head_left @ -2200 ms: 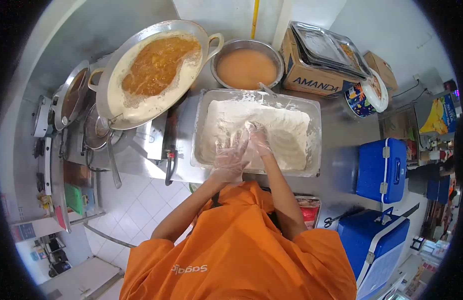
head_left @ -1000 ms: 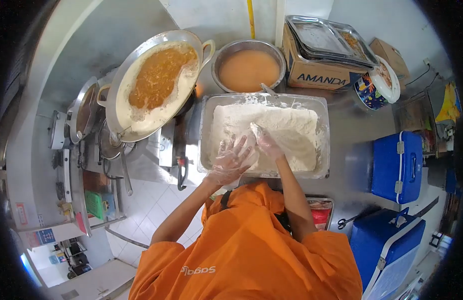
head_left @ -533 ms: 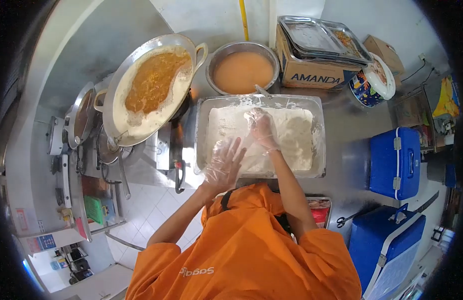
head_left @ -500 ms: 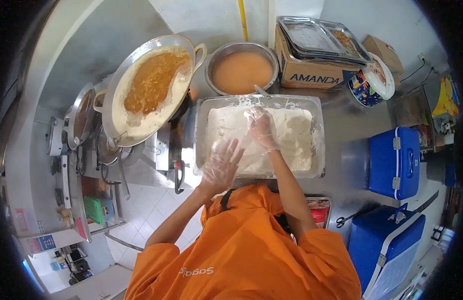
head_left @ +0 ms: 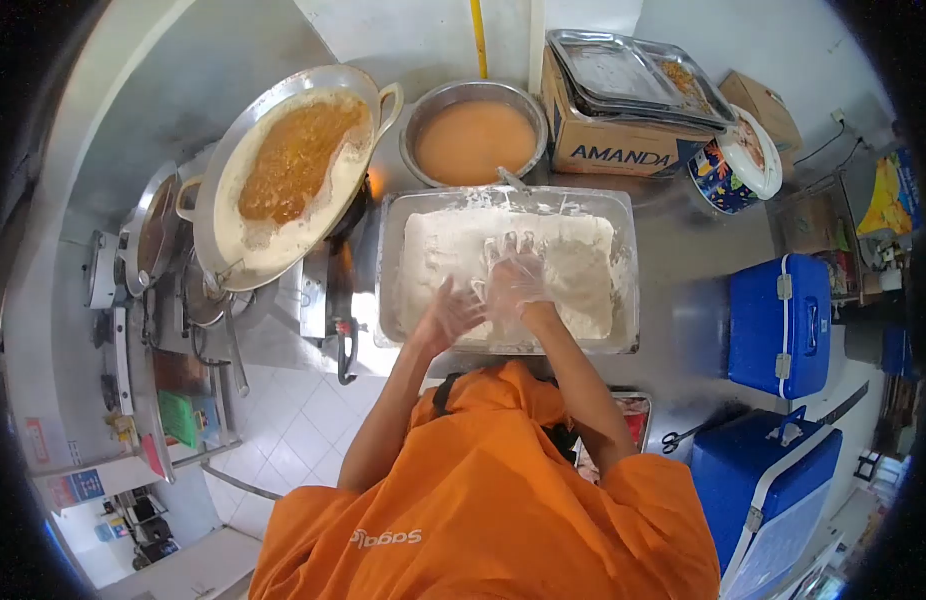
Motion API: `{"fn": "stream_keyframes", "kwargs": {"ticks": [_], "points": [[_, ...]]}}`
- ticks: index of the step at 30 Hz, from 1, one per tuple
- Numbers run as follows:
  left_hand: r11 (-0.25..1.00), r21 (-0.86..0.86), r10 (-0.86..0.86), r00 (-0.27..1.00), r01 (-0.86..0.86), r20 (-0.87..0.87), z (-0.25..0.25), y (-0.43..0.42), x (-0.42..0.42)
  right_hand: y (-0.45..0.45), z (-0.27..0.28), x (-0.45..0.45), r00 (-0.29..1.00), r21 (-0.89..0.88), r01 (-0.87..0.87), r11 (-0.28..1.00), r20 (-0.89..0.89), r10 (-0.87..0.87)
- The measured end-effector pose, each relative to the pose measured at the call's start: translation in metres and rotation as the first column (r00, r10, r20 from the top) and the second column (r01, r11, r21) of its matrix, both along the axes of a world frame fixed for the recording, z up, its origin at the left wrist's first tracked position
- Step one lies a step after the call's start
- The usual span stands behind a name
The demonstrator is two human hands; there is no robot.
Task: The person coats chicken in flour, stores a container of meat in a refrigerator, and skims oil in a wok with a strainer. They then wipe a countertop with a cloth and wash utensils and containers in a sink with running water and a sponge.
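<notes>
A wide, rectangular metal tray [head_left: 628,270] lies in front of me, filled with white flour-like powder [head_left: 578,290]. My right hand [head_left: 515,285], in a clear plastic glove, is over the powder with its fingers stretched forward and apart, the fingertips coated white. Beside it, my left hand [head_left: 453,314], also gloved, is over the tray's near left part, its fingers extended toward the right wrist. Neither hand holds anything that I can see. Whether the palms touch the powder is hard to tell.
Left of the tray, a large pan [head_left: 223,150] of bubbling oil sits over a lit burner. Behind stands a metal bowl [head_left: 478,140] of orange liquid with a utensil handle. Stacked trays top a cardboard box [head_left: 618,155]. Blue coolers [head_left: 763,330] and scissors [head_left: 675,440] are at right.
My left hand has lowered and moved right, toward the right hand. My right hand has gone from closed around powder to spread out, slightly nearer to me.
</notes>
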State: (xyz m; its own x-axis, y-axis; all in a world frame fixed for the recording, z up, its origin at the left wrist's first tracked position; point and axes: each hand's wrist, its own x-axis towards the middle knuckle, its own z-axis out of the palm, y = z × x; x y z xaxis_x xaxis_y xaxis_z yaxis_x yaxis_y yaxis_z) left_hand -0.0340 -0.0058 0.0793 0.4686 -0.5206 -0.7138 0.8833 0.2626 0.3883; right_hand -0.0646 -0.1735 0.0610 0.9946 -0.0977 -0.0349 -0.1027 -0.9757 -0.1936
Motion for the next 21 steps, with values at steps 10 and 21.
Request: {"fn": "stream_keyframes", "kwargs": {"ticks": [10,21], "points": [[0.962,0.247,-0.072,0.763,-0.117,0.642,-0.030,-0.002,0.007,-0.020,0.020,-0.030,0.991,0.280,-0.109,0.954,-0.042,0.126],[0.906,0.388,-0.374,0.748,0.169,0.548,-0.020,-0.012,-0.004,-0.024,0.006,-0.041,0.999,0.425,-0.015,0.905,-0.037,0.033]]}}
